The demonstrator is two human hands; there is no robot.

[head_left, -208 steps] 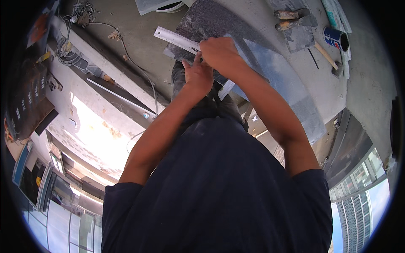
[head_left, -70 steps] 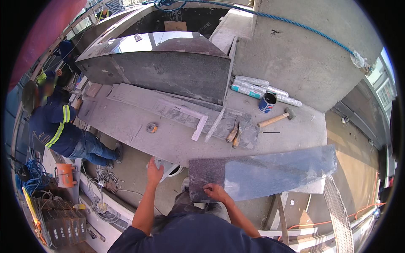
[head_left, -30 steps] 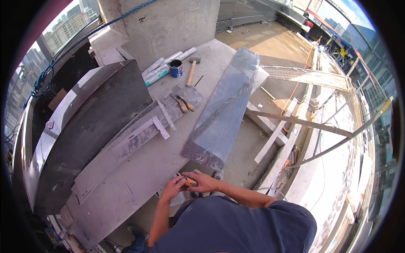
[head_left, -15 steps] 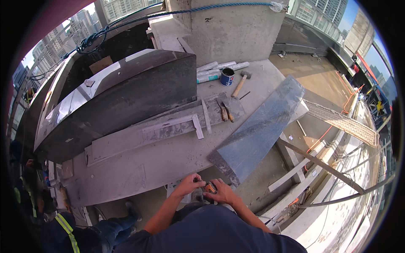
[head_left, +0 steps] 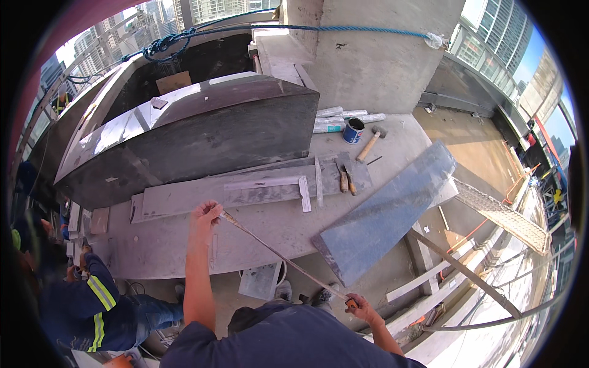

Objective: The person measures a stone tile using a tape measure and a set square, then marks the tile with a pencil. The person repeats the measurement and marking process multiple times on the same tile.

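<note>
Tape measure stretches across the near side of the tabletop, its blade slanting from far left to near right; the left hand pinches the free end, while the right hand curls its fingers around the case. Drawing out the blade seems the step in hand; the next move calls for firm holds and a taut, untwisted blade.

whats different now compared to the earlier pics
The tape measure, on the ledge in an earlier picture, has been picked up. Its blade is now drawn out: the left hand has moved forward and left, holding the end, while the right hand has shifted right with the case. The hammer, can and square stayed put.
</note>
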